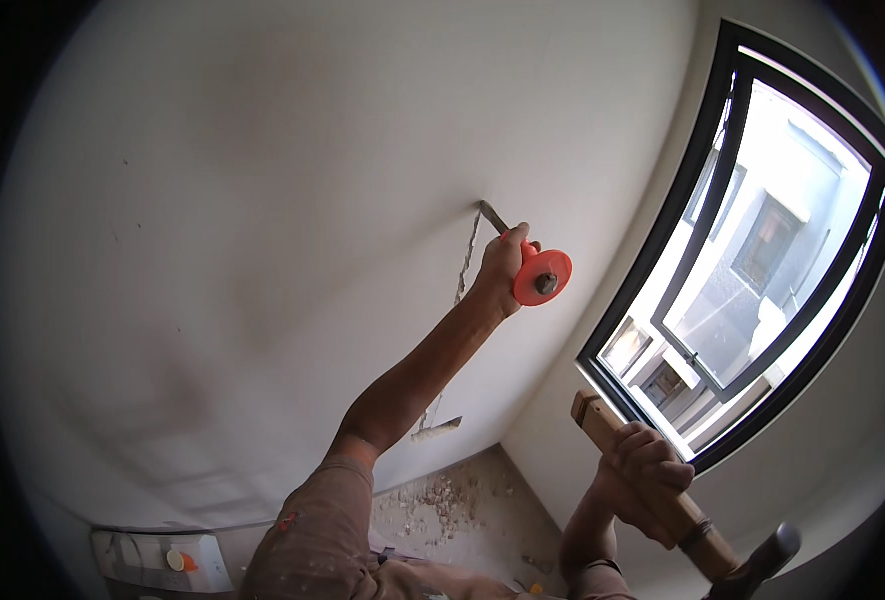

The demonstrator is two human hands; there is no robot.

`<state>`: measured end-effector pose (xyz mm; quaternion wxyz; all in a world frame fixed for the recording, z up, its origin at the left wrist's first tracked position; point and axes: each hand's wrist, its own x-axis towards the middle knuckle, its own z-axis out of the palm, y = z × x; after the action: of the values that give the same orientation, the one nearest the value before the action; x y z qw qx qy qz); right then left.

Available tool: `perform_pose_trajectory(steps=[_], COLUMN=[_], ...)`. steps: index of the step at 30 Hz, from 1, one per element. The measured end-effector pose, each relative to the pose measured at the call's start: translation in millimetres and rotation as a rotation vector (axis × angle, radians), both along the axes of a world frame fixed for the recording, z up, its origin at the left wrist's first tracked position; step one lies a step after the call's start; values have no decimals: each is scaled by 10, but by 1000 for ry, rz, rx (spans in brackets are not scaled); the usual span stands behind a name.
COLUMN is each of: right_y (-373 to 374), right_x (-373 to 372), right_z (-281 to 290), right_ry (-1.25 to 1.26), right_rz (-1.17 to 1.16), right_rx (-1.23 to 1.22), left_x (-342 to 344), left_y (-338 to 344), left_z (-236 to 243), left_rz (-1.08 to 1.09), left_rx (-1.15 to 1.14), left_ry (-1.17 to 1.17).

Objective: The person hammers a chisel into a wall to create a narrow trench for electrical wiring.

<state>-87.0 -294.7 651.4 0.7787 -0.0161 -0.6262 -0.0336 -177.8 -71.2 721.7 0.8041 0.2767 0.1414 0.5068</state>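
Observation:
My left hand (501, 268) is wrapped round a chisel with a round orange hand guard (560, 270). The chisel's metal blade (493, 217) meets the white wall (313, 180), its tip at the upper end of a narrow, rough-edged groove (466, 262). Part of that groove is hidden behind my left forearm. Lower right, my right hand (648, 475) grips a hammer by its wooden handle (597, 420), away from the chisel. The dark hammer head (768, 558) is at the bottom of the view, and the handle's other end points up and left.
On the right is a dark-framed window (603, 340) with its sash tilted open. Broken plaster rubble (443, 505) lies on the floor by the wall corner. A short cut-out slot (437, 430) shows low on the wall. A pale panel-like object (128, 560) with an orange item stands lower left.

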Motion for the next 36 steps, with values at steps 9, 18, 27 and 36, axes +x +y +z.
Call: perform_pose_trajectory(steps=[9, 18, 27, 36], right_y=[847, 438, 245, 195], right_x=[258, 250, 233, 120], right_z=[-715, -665, -558, -115], right_ry=[-38, 77, 90, -72], right_rz=[-208, -133, -115, -319], right_rx=[-941, -790, -676, -211], left_x=[-15, -76, -47, 44], left_y=[93, -110, 25, 52], left_z=[-47, 52, -2, 84], left_rz=[8, 36, 18, -54], left_rx=[34, 102, 92, 67], left_ry=[49, 103, 37, -25])
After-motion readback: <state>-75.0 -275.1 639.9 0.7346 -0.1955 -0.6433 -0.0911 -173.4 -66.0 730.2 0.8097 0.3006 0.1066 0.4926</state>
